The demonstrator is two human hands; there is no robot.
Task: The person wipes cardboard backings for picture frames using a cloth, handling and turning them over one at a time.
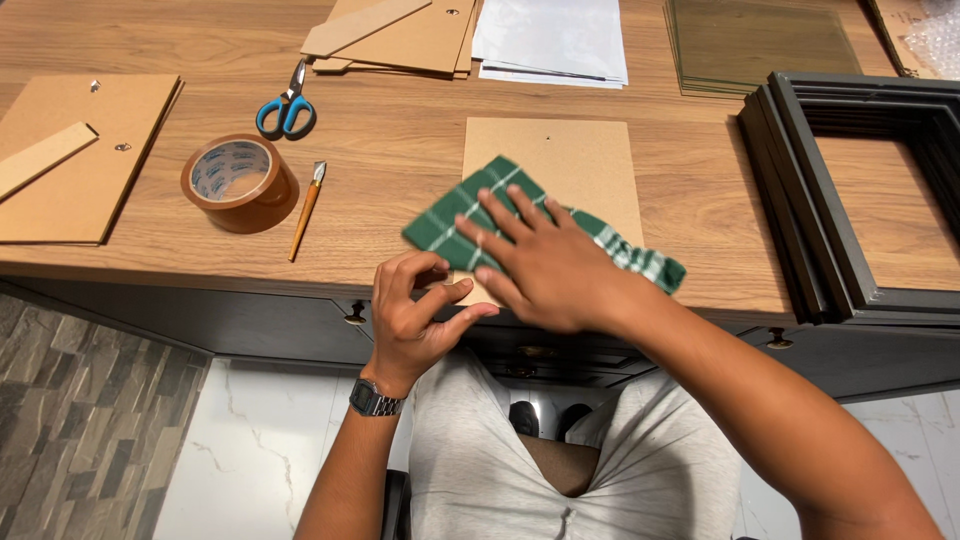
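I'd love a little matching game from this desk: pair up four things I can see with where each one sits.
Things:
1. green checked cloth
2. scissors
3. roll of brown tape
4. dark picture frames

Places:
A. right end of the desk, stacked
B. under the right hand, on a brown board
C. just left of a small brush
D. behind the tape, near the stacked boards

Pairs: 1-B, 2-D, 3-C, 4-A

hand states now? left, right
Left hand: fingers curled at the near edge of the brown board, grip unclear.
Right hand: open, flat on the green checked cloth.
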